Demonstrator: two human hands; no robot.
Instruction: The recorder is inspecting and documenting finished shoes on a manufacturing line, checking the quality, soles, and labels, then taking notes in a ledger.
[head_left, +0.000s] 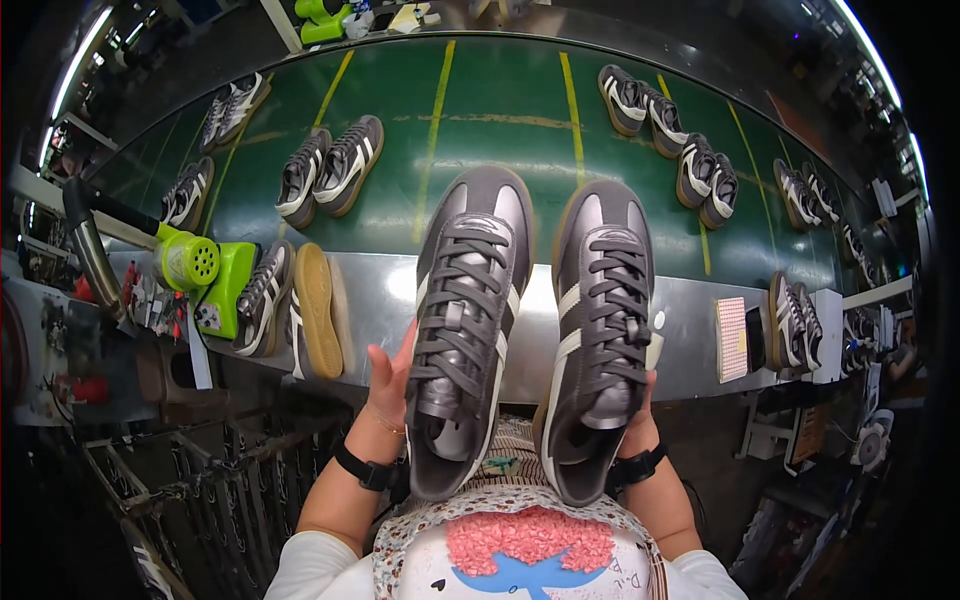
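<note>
A pair of dark grey lace-up sneakers with pale side stripes is held up before me, toes pointing away and laces facing me. My left hand (pixel 391 385) grips the left sneaker (pixel 465 330) from its outer side, thumb sticking out and the other fingers mostly hidden behind it. The right sneaker (pixel 598 335) is in my right hand (pixel 641 425), whose fingers are largely covered by the shoe. A small gap separates the two shoes. A pale tag (pixel 654 350) shows at the right shoe's outer edge.
A metal ledge (pixel 385 300) runs along a green conveyor belt (pixel 490 110) with yellow lines. Pairs of similar sneakers (pixel 348 165) sit on it. On the ledge are a green hot-air blower (pixel 195 262), a tan-soled shoe (pixel 318 310), a checked pad (pixel 732 340) and more sneakers (pixel 792 320).
</note>
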